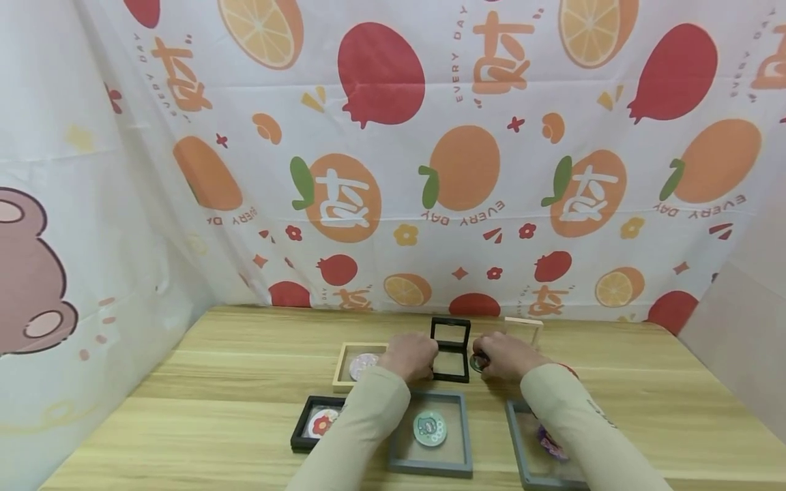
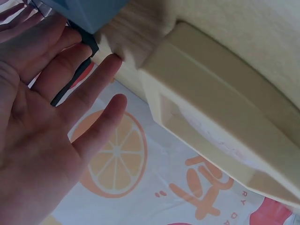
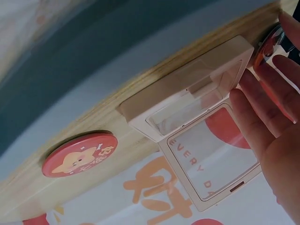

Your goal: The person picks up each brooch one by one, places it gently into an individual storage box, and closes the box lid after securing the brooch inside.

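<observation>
A small black hinged display frame (image 1: 449, 363) stands with its lid raised. At its left edge, my left hand (image 1: 413, 355) holds the frame with thumb and forefingers; the ring and little fingers stretch free in the left wrist view. Just right of the frame, my right hand (image 1: 505, 356) pinches a dark round badge (image 1: 477, 362) by its edge. The right wrist view shows this badge (image 3: 268, 47) near the fingertips, partly hidden. Beside the right hand, a pale pink hinged frame (image 3: 187, 93) stands open.
Left lies a cream frame (image 1: 339, 372) with a pale badge. Nearer are a black frame (image 1: 301, 436) with a flower badge, a grey frame (image 1: 430, 469) with a green badge, and another grey frame (image 1: 518, 443) under the right forearm. A red badge (image 3: 79, 154) lies beyond the pink frame.
</observation>
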The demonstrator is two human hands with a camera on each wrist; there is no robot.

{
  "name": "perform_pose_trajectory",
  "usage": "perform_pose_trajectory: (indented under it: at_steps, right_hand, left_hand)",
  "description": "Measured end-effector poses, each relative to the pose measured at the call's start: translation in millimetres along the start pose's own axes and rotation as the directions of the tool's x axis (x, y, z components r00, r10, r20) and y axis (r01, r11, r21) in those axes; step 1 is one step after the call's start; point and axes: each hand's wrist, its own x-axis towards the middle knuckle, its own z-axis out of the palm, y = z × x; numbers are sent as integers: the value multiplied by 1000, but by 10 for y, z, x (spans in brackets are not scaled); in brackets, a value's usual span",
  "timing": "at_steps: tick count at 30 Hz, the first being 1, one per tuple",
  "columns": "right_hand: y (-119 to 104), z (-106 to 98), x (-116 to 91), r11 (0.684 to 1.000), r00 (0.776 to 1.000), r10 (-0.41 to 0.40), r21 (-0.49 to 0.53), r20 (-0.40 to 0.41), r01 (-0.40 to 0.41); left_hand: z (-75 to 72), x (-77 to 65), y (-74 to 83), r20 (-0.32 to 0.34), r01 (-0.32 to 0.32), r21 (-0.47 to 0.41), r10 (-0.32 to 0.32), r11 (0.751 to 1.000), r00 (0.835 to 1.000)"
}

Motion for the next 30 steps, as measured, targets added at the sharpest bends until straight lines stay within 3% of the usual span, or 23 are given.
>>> perform_pose_trajectory:
  at_steps: [19,30]
  right_hand:
    - [23,39,5,999,998,-34,-32,-45,33]
    - [53,60,23,995,993,-81,-70,-88,75]
  left_hand:
    - [-18,-16,29,-11,10,27,-10,1000,1000]
    - [10,-33,-2,-42,-7,-2,7,1000,999]
